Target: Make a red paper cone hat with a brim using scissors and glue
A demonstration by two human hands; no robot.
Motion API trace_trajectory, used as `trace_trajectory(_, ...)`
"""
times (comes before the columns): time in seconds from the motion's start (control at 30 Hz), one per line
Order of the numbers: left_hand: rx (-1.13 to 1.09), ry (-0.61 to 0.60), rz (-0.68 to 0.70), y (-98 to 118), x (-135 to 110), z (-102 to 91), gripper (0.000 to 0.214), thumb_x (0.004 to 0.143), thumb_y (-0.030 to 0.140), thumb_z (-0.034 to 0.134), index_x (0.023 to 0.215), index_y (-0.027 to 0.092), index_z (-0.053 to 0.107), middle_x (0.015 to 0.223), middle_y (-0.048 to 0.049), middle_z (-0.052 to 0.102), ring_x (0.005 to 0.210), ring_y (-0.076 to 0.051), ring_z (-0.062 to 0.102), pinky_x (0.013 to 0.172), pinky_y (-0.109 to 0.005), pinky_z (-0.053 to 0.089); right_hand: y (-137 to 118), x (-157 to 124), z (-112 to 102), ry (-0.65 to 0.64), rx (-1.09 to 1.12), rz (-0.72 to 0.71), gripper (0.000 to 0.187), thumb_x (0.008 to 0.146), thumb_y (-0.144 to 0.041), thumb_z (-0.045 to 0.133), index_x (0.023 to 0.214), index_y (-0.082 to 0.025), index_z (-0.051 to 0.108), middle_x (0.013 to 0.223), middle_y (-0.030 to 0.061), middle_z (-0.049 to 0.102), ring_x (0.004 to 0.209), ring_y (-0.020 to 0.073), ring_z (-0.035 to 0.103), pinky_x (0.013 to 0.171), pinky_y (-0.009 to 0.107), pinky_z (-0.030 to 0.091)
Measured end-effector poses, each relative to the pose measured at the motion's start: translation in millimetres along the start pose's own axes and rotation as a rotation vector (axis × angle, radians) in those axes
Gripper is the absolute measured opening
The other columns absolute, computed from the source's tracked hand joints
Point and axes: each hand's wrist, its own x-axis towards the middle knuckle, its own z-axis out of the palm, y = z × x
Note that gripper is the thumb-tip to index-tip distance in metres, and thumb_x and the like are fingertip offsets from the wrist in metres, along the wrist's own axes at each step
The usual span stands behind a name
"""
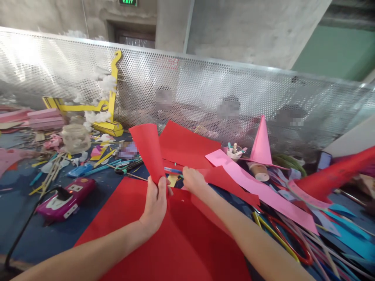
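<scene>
My left hand (155, 201) is closed round the narrow lower end of a rolled red paper cone (148, 150), whose wide end points up. My right hand (193, 180) is closed just to the right of it, its fingers at the end of a slim blue and white pen-like stick (173, 170). Beneath both arms lies a large sheet of red paper (164, 246). Another red sheet (187, 144) leans behind the hands, and a long pink paper strip (263, 191) runs off to the right.
A purple power strip (66, 201) with a black cable and a glass jar (76, 138) stand left. Scissors (127, 168) lie behind the left hand. At right are a pink cone (262, 144), a paper cup (259, 171) and red-handled scissors (293, 242). A perforated metal screen (199, 89) closes the back.
</scene>
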Motion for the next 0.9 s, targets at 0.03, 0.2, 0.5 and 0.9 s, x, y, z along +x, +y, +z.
trace_trajectory(0.03,0.003,-0.01,-0.008,0.5,-1.3,2.1,0.027,0.096,0.046,0.036,0.086,0.022,0.042,0.067,0.0035,0.05,0.061,-0.012,0.05,0.057,-0.026,0.039,8.3,-2.2,-2.6,0.032,-0.011,0.043,0.027,0.086,-0.006,0.044,0.111,-0.009,0.054,0.112,0.0249,0.064,0.107,0.0327,0.063,0.082,0.04,0.045)
trace_trajectory(0.2,0.025,-0.042,-0.017,1.6,-2.1,6.5,0.026,0.095,0.045,0.038,0.086,0.021,0.043,0.064,0.0037,0.051,0.058,-0.012,0.048,0.054,-0.025,0.038,45.9,-27.6,-14.2,0.092,0.026,0.113,0.021,0.086,-0.028,0.053,0.102,-0.013,0.053,0.103,0.0172,0.065,0.098,0.0291,0.064,0.071,0.031,0.042)
trace_trajectory(0.5,0.004,-0.051,-0.111,-10.5,-1.5,9.0,0.031,0.093,0.052,0.039,0.087,0.022,0.042,0.063,0.0051,0.051,0.047,-0.01,0.043,0.044,-0.022,0.037,77.7,-71.4,-17.8,-0.1,0.193,-0.001,0.015,0.07,-0.023,0.062,0.074,-0.02,0.048,0.069,-0.0026,0.059,0.061,0.0126,0.055,0.053,0.021,0.034)
trace_trajectory(0.9,-0.065,-0.26,-0.028,7.7,24.8,27.8,0.031,0.091,0.049,0.045,0.081,0.019,0.048,0.06,0.003,0.055,0.057,-0.012,0.054,0.06,-0.024,0.044,119.5,-39.6,-13.5,0.17,0.039,-0.028,0.008,0.079,-0.015,0.059,0.084,-0.016,0.053,0.085,0.0055,0.063,0.079,0.0182,0.059,0.07,0.026,0.037)
